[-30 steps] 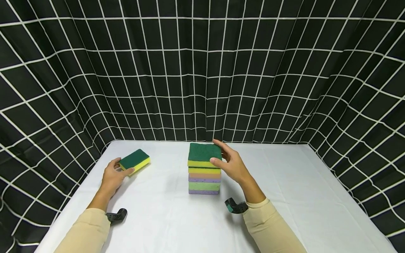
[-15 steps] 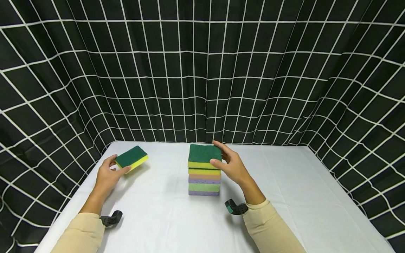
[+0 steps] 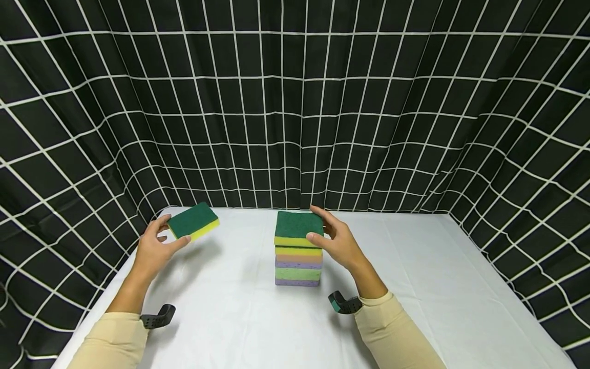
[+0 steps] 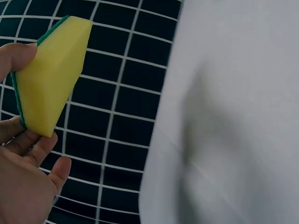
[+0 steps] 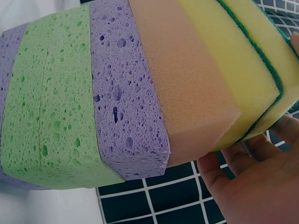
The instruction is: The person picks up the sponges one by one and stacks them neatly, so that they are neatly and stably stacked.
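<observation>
My left hand (image 3: pixel 154 250) pinches a scrub sponge (image 3: pixel 193 221) at its near left end, yellow foam with a green scouring face on top. A shadow below shows the sponge raised over the table; the left wrist view shows its yellow underside. At centre stands a stack of sponges: purple (image 5: pixel 128 88) and green (image 5: pixel 56 100) ones low down, a peach layer (image 5: pixel 187 88) higher, two yellow-and-green scrub sponges on top. My right hand (image 3: pixel 341 241) holds the topmost scrub sponge (image 3: pixel 298 224) by its right side, thumb at the front corner and index finger at the back.
A white cloth (image 3: pixel 249 323) covers the table. Black curtains (image 3: pixel 295 118) with a white grid rise behind it and along both sides. Each wrist wears a black camera mount, seen on the left wrist (image 3: pixel 159 318) and right wrist (image 3: pixel 344 303).
My left hand has lifted its scrub sponge up off the table, with the wrist drifting a little left. The right hand and the stack have stayed in place.
</observation>
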The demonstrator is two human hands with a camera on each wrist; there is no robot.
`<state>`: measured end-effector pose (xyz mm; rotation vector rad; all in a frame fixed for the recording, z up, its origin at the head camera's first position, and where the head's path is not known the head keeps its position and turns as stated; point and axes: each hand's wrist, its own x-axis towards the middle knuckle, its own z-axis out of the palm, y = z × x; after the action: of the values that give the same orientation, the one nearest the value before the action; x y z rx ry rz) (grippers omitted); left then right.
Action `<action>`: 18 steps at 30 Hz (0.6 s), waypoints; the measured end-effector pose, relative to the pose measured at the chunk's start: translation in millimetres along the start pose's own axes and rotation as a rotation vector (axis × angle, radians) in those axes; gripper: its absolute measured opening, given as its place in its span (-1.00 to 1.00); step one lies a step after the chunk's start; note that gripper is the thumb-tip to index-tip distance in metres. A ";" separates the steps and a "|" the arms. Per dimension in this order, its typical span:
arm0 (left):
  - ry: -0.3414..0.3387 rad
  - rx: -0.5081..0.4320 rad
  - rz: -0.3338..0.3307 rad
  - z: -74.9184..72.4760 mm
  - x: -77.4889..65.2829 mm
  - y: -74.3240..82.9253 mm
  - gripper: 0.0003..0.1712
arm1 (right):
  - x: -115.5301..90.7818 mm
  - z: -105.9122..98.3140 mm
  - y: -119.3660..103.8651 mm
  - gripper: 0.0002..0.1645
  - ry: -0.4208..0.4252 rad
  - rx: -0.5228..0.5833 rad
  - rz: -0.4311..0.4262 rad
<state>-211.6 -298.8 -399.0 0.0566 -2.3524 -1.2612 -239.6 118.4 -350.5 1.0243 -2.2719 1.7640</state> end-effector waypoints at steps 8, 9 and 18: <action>-0.015 0.005 0.057 -0.9 -0.2 20.0 -0.10 | -0.2 0.3 1.2 -0.26 -0.002 0.008 -0.006; -0.019 0.002 0.066 -0.7 -0.3 22.3 -0.11 | -0.1 0.3 1.2 -0.26 -0.001 0.010 -0.005; -0.051 -0.032 0.115 0.3 -2.2 40.5 -0.11 | -0.4 0.0 0.6 -0.27 0.005 0.007 0.000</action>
<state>-202.4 -274.5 -367.8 -0.1208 -2.3414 -1.2584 -239.7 118.7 -351.2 1.0206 -2.2642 1.7738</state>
